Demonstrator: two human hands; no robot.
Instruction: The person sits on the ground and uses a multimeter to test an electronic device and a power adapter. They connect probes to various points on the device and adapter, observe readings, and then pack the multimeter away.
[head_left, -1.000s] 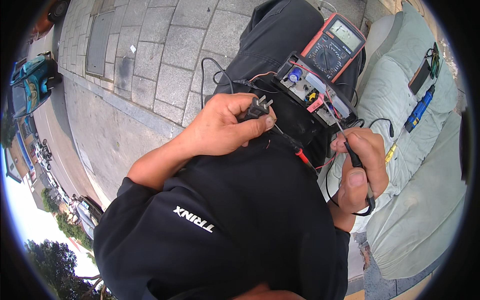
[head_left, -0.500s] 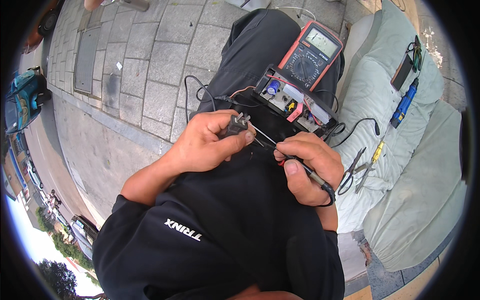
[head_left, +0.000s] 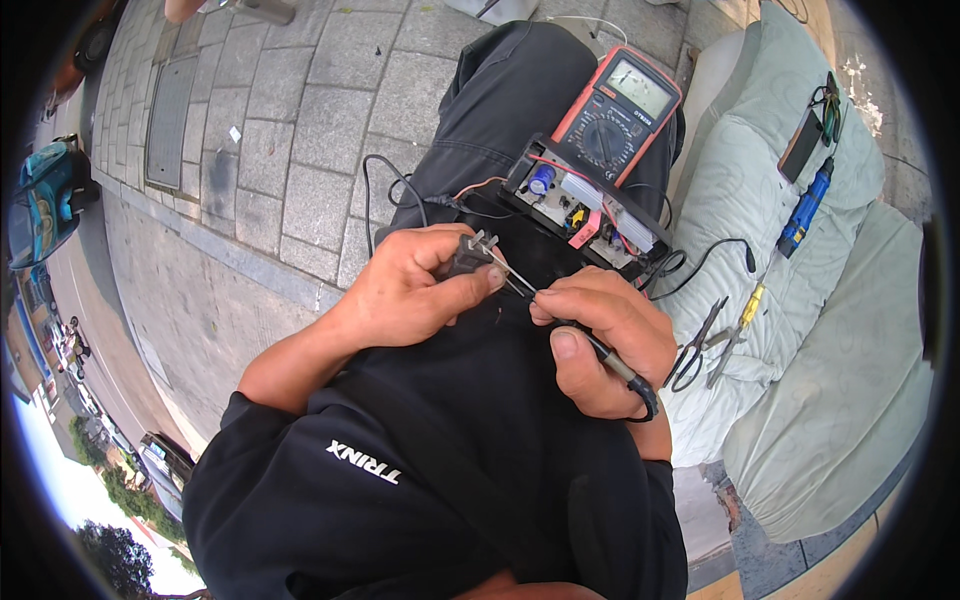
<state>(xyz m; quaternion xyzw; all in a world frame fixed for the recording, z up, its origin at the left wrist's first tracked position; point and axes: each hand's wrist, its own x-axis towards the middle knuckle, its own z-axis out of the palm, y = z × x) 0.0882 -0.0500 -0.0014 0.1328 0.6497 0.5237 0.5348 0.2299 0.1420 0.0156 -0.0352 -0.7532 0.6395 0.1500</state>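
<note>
My left hand [head_left: 410, 285] pinches a dark two-prong power plug [head_left: 470, 252], its metal prongs pointing away from my body. In my right hand [head_left: 610, 345] are black test probes; one slim metal probe tip [head_left: 512, 272] reaches the plug by its prongs. Whether it touches metal is too small to tell. Past my hands, on my lap, lies an opened black case with a circuit board [head_left: 583, 208], showing a blue capacitor, silver heat sinks and a pink tag. Against its far side leans a red and grey multimeter [head_left: 618, 115] with its display lit.
Right of my leg, a pale cloth-covered seat [head_left: 770, 220] bears a blue-handled tool [head_left: 806, 208], scissors [head_left: 697, 345], a yellow-handled tool [head_left: 750, 305] and glasses [head_left: 831, 108]. Black cables [head_left: 372, 195] loop beside the case. Grey paving [head_left: 340, 120] and a road with vehicles lie left.
My right hand has shifted left, bringing the probe tip up to the plug's prongs. The left hand has hardly moved, still holding the plug.
</note>
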